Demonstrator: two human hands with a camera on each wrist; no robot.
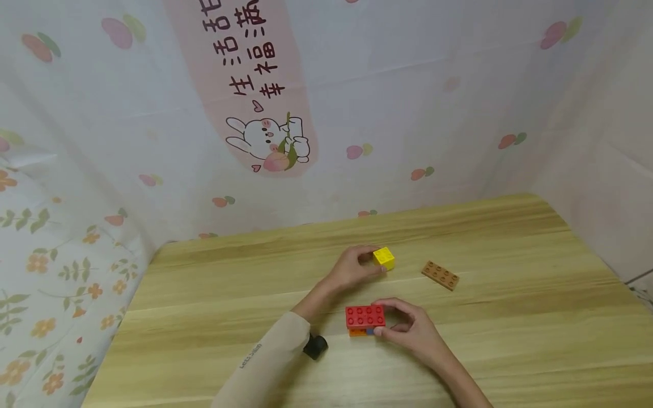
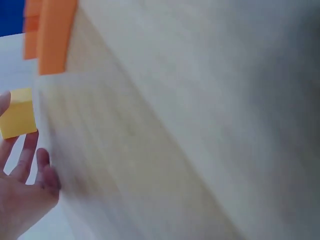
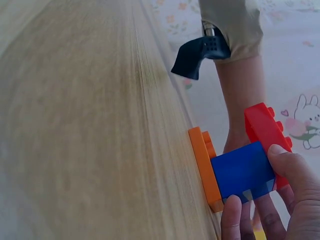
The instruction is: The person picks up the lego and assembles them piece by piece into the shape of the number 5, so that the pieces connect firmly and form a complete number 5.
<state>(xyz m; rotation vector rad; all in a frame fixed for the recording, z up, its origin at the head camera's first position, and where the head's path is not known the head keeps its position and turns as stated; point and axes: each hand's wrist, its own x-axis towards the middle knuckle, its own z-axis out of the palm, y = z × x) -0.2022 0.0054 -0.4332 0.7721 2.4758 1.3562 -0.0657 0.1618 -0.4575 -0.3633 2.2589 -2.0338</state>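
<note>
My left hand [image 1: 351,268] pinches a yellow toy brick [image 1: 384,258] between thumb and fingers, toward the back of the table. In the left wrist view that yellow brick [image 2: 18,114] shows its smooth sides. Nearer the front, my right hand [image 1: 415,331] grips a stack of building bricks. On top of the stack is a red brick [image 1: 365,316] with two rows of studs. Below it comes a blue block [image 3: 244,170], with an orange plate [image 3: 204,170] at the bottom, against the tabletop. The right thumb and fingers lie on the red and blue parts.
A brown studded plate [image 1: 440,275] lies on the wooden table [image 1: 535,317] to the right of the yellow brick. At the left wrist sits a black camera [image 1: 315,346]. Printed cloth [image 1: 388,102] hangs behind the table and along its sides.
</note>
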